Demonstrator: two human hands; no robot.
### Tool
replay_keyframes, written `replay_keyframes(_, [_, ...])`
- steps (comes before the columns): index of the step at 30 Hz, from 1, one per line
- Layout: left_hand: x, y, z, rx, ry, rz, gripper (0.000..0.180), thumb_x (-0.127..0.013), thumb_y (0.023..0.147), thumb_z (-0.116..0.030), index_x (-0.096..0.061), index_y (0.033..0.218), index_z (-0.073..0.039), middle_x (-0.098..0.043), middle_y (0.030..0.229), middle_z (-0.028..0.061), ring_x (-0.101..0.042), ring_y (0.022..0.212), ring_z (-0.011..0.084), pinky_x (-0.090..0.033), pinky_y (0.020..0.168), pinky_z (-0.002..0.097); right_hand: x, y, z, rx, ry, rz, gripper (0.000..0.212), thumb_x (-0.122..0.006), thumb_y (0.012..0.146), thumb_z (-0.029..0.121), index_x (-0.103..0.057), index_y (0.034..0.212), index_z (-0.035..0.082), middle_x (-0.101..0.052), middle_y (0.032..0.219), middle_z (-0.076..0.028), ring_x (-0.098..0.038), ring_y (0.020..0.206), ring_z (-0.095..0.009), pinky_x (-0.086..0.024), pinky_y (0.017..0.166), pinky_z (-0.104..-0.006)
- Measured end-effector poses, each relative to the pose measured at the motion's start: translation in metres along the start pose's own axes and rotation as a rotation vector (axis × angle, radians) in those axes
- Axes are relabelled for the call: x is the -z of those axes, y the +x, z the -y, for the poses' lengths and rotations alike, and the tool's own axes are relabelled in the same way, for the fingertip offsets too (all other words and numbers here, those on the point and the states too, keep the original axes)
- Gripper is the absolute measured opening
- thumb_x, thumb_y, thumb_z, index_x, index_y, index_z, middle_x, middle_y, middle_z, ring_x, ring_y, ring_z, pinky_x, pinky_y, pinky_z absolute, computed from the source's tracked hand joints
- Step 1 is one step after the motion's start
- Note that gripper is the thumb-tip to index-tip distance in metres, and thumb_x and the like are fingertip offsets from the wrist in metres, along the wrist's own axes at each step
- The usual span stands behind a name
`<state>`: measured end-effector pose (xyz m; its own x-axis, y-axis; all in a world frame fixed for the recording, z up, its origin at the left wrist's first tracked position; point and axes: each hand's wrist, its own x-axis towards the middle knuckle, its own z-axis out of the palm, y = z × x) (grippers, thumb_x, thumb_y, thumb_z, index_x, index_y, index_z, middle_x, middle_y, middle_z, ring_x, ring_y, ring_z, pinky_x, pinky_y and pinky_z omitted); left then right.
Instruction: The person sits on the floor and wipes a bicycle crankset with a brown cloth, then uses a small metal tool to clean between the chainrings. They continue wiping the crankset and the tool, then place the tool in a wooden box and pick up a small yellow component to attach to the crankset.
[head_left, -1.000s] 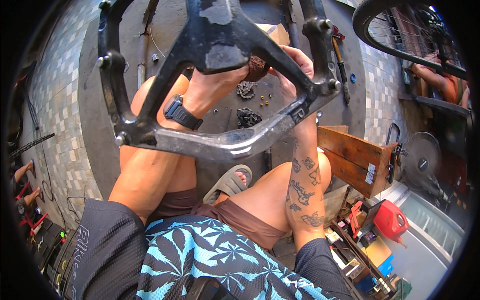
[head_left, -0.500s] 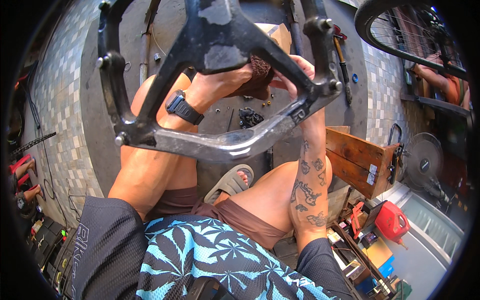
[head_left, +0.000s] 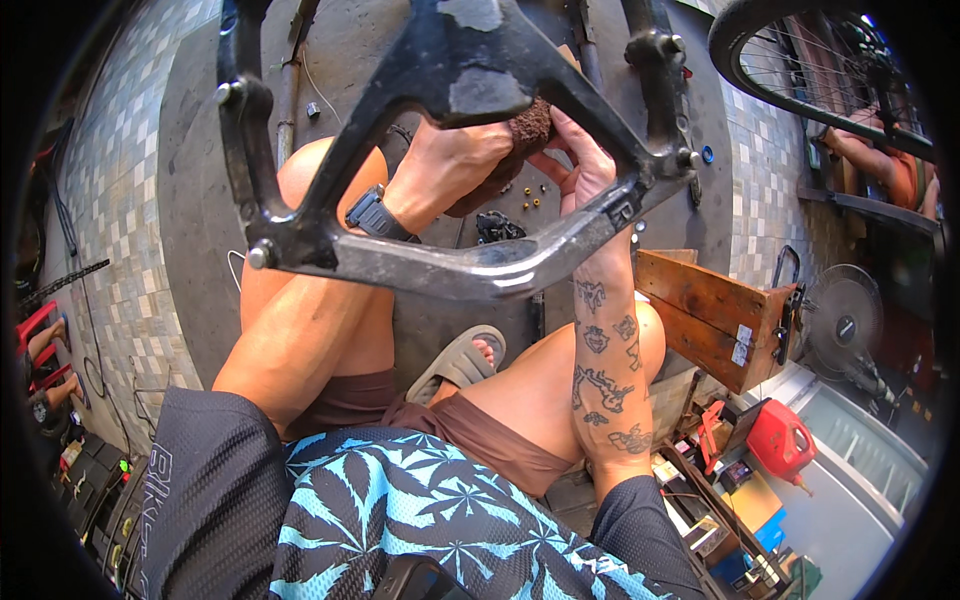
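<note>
A black bicycle frame section (head_left: 440, 262) with forked stays and worn, scuffed paint hangs close in front of me, partly covering both hands. Behind it, my left hand (head_left: 452, 165) is closed round a brown terry cloth (head_left: 487, 190) and wears a black watch (head_left: 375, 213). My right hand (head_left: 585, 172) meets the cloth's right edge, its fingers bent against it. What lies inside the cloth is hidden. Below my hands, a black lumpy part (head_left: 498, 228) and several small brass-coloured pieces (head_left: 527, 191) lie on the dark floor mat (head_left: 690, 235).
On the right stand a wooden box (head_left: 705, 305), a fan (head_left: 843, 312) and a red jug (head_left: 780, 443) beside a tray of supplies. A bicycle wheel (head_left: 745, 75) juts in at upper right, near another person's arm (head_left: 865, 155). A chain (head_left: 65, 285) is at left.
The frame section sits slightly farther right and higher in view. My right hand has shifted left and down, and its fingers show more plainly. The cloth stays in my left hand.
</note>
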<state>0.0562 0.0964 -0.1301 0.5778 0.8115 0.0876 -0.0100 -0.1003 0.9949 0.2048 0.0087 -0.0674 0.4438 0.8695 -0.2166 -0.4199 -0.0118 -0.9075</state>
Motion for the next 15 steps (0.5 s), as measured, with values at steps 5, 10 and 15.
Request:
replay_keyframes(5, [0.006, -0.001, 0.004, 0.094, -0.199, 0.017, 0.025, -0.070, 0.091, -0.018, -0.068, 0.111, -0.004, -0.071, 0.100, 0.0070, -0.070, 0.088, 0.0204, -0.058, 0.079, 0.0366, 0.007, 0.003, -0.006, -0.110, 0.135, -0.013, 0.021, -0.078, 0.095, 0.014, -0.073, 0.114, 0.006, -0.074, 0.098, 0.000, -0.068, 0.083, -0.008, -0.062, 0.070, -0.0270])
replay_keyframes(10, [0.013, 0.000, 0.003, 0.164, -0.371, 0.033, 0.027, -0.071, 0.092, -0.020, -0.068, 0.113, -0.003, -0.071, 0.103, 0.0074, -0.070, 0.090, 0.0203, -0.058, 0.081, 0.0368, 0.010, 0.008, -0.007, -0.078, 0.061, -0.056, 0.021, -0.078, 0.096, 0.014, -0.073, 0.115, 0.006, -0.075, 0.097, -0.001, -0.068, 0.081, -0.007, -0.060, 0.072, -0.0254])
replay_keyframes(15, [0.011, 0.003, 0.004, 0.220, -0.499, 0.036, 0.030, -0.072, 0.094, -0.022, -0.067, 0.116, -0.002, -0.071, 0.106, 0.0078, -0.070, 0.093, 0.0202, -0.059, 0.083, 0.0369, 0.003, 0.008, -0.010, 0.317, -0.590, -0.130, 0.017, -0.077, 0.092, 0.008, -0.077, 0.107, 0.002, -0.075, 0.096, -0.005, -0.070, 0.077, -0.011, -0.059, 0.070, -0.0262])
